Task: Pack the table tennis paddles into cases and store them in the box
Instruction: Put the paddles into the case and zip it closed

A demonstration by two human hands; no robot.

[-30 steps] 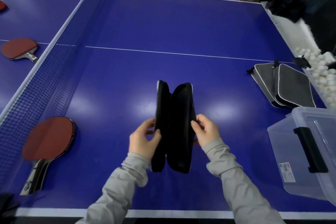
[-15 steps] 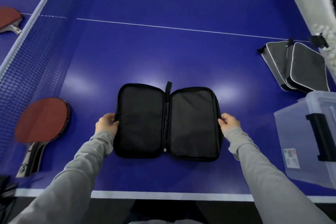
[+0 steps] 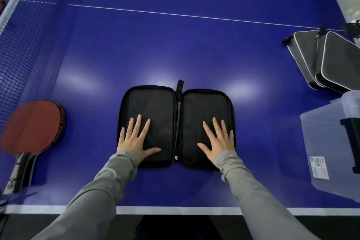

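left hand (image 3: 134,141) lying flat, fingers spread, pressing left half of case (image 3: 176,126) | right hand (image 3: 219,142) doing same on right half | case lying open at table (image 3: 175,48) centre | paddle (image 3: 32,128) at 9 o'clock | box (image 3: 331,142) at 3 o'clock

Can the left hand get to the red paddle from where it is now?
Probably yes. The left hand lies flat on the open case, holding nothing, and the red paddle sits to its left with only bare table between them.
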